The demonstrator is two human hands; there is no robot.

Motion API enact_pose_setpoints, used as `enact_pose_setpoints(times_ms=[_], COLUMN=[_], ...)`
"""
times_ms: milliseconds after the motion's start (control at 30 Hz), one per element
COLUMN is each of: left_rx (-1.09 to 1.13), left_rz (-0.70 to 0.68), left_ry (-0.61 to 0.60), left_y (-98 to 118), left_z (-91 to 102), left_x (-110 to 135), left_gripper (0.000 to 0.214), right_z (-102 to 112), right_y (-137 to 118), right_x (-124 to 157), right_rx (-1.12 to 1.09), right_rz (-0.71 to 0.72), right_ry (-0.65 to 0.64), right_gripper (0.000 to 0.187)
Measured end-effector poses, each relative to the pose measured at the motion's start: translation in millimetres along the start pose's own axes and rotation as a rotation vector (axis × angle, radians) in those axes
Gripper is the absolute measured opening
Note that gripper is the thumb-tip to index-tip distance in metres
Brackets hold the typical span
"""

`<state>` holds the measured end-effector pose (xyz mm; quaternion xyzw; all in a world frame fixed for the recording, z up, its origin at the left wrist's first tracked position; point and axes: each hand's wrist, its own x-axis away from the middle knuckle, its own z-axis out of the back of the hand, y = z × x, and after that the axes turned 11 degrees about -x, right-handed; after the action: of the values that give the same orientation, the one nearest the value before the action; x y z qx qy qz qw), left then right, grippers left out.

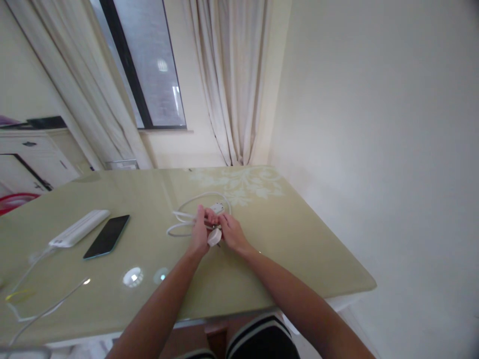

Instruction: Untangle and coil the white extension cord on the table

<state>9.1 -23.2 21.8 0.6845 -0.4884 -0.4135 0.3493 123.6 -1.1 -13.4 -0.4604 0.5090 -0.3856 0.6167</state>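
Over the middle of the glossy table (284, 259), my left hand (201, 234) and my right hand (232, 232) meet, both closed on a white cable (205, 195). The cable curves out in loose loops behind and to the left of my fingers. A rounded white piece, perhaps a plug (214, 238), hangs below my fingertips between the hands. Just beyond them shows a small white block with dark marks (217, 206). My fingers partly hide the cable, and the exact grip is too small to make out.
To the left lie a dark phone (107, 236) and a long white power strip (80, 228) with its cord. A thin white charging cable (52, 308) and a yellow tie (18, 295) are nearer the left front. A wall (374, 149) borders the right side; curtains (232, 75) hang behind.
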Motion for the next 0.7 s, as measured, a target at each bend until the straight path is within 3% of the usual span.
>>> enact_pose_setpoints(times_ms=[133,267,400,500,600,700], left_rx=[0.172,0.327,0.322,0.177,-0.005,-0.041], left_rz=[0.007,0.068,0.158,0.212,0.138,0.075], left_ry=[-0.025,-0.043,-0.093,-0.105,-0.031,-0.013], left_y=[16.0,30.4,30.9,22.5,12.9,5.2], left_z=[7.7,18.8,17.4,12.9,12.5,13.8], left_x=[-5.8,-10.0,-9.7,-9.4,-9.6,-9.3], left_gripper=[0.069,0.063,0.053,0.049,0.053,0.055], right_z=[14.3,25.6,17.0,12.3,12.7,12.0], right_y=[-3.4,-12.6,-15.3,-13.5,-13.0,-14.6], right_x=[0.7,3.0,4.9,6.3,8.6,10.7], right_rx=[0.116,0.225,0.240,0.287,0.331,0.304], right_rz=[0.194,0.380,0.372,0.319,0.267,0.235], right_ry=[-0.202,-0.378,-0.311,-0.306,-0.276,-0.165], right_gripper=[0.027,0.048,0.038,0.039,0.043,0.048])
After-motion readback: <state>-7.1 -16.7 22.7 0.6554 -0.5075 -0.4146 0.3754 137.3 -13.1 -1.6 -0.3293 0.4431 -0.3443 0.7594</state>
